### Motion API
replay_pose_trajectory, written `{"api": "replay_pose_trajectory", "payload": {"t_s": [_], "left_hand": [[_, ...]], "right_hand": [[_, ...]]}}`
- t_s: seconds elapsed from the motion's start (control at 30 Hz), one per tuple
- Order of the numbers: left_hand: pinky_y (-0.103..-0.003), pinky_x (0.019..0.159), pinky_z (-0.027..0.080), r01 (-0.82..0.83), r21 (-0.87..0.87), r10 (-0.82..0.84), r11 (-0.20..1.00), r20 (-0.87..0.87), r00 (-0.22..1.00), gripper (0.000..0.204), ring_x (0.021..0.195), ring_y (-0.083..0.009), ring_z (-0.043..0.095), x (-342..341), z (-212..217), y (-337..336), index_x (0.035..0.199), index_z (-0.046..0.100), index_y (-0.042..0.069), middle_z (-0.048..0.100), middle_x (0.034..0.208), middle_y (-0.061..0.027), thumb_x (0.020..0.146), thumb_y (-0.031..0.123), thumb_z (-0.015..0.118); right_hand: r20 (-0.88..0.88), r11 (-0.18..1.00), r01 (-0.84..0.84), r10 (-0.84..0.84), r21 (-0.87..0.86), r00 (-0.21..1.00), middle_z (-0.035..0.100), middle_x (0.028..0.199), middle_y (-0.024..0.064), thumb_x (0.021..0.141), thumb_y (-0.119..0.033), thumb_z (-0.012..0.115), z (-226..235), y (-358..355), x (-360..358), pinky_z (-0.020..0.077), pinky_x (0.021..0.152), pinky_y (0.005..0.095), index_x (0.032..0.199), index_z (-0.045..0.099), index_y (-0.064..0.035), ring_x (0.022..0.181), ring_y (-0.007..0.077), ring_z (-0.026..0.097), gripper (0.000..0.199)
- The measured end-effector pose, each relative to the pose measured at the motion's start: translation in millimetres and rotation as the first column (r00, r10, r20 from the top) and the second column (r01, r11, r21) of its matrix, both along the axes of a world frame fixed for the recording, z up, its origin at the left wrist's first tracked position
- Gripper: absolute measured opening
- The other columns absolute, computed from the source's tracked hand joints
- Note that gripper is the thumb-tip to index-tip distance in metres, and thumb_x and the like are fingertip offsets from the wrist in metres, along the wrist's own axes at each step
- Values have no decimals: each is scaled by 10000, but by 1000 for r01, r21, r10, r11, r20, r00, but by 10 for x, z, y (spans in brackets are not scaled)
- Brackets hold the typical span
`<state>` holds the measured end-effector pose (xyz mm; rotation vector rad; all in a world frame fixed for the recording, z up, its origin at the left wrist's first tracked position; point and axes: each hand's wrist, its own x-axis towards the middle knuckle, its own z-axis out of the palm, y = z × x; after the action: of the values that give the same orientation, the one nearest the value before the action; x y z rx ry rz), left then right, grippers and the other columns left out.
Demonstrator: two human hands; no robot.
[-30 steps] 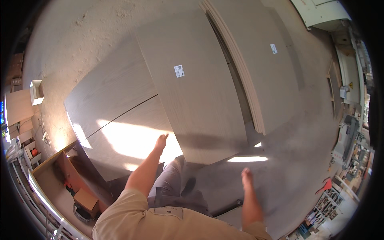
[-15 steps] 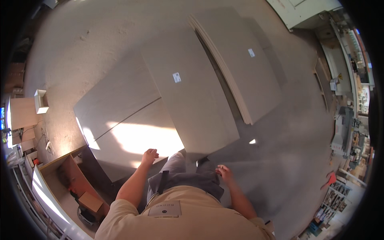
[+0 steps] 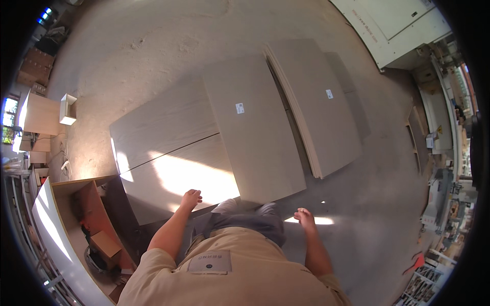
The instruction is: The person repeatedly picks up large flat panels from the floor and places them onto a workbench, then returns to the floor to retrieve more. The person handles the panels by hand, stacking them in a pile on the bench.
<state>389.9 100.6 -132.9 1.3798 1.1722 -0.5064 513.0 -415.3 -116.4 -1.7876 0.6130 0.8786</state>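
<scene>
My left hand (image 3: pixel 191 199) hangs in front of me with loosely bent, slightly parted fingers and nothing in it. Below it, in the view, lie wood-grained grey panels (image 3: pixel 162 122), the lower one partly sunlit. On my right, my right hand (image 3: pixel 304 218) is raised over the floor, its fingers loosely bent and holding nothing. A long grey-brown board (image 3: pixel 255 132) with a white label lies ahead of me, overlapping those panels. Beyond a narrow gap to its right is a stack of similar boards (image 3: pixel 321 117), also labelled on top. Neither hand touches a board.
At my left stands an open wooden cabinet (image 3: pixel 76 184) with a cardboard box (image 3: pixel 105 245) inside. A small white-edged box (image 3: pixel 67 109) sits farther off. A pale machine cabinet (image 3: pixel 393 33) is at the far right, and a tool (image 3: pixel 417 262) with red handles lies near the right rim.
The boards sit lower and a little farther right in the view. My right hand has come up and outward to the right; my left hand stays nearly in place.
</scene>
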Motion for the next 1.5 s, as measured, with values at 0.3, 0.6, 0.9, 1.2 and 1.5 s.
{"api": "replay_pose_trajectory", "payload": {"t_s": [0.3,0.6,0.9,1.2,1.5], "left_hand": [[-271,495,415,-107,-263,215,959,425,879,170,543,-132,523,-505,-130,110,733,506,82,529,629,-34,881,164,514],[-361,605,495,148,64,-153,987,88,984,283,720,-234,634,-254,-273,717,1038,539,-10,627,806,-139,885,224,499],[-372,624,446,245,333,-391,910,497,775,228,685,-172,548,-764,510,-34,768,639,-40,605,692,-86,805,184,615],[-427,776,514,5,523,-27,852,34,999,283,849,-334,657,-3981,1128,-1077,872,698,95,692,843,-147,771,339,597],[-434,750,502,-541,670,684,508,69,727,299,875,-300,651,-7259,-14,-1855,922,660,95,685,952,-132,875,375,565]], "right_hand": [[291,966,-260,250,-5,923,667,936,85,899,-175,576,-325,20,-177,521,732,313,1156,606,-40,841,183,650,291],[284,886,-196,334,-421,899,677,956,145,873,-307,530,88,241,-734,495,809,430,969,679,-76,912,340,638,290],[301,998,68,-60,-17,952,619,793,133,929,-171,474,-46,-402,-1563,496,620,387,883,606,-21,663,207,581,205],[-292,755,-627,566,-193,771,638,743,138,883,-150,463,194,-99,-2586,500,484,357,798,583,-9,622,238,658,204],[-107,-244,-922,969,-301,-222,609,713,105,875,-146,489,-497,2639,-2072,447,472,305,762,588,-20,569,183,602,197]]}}
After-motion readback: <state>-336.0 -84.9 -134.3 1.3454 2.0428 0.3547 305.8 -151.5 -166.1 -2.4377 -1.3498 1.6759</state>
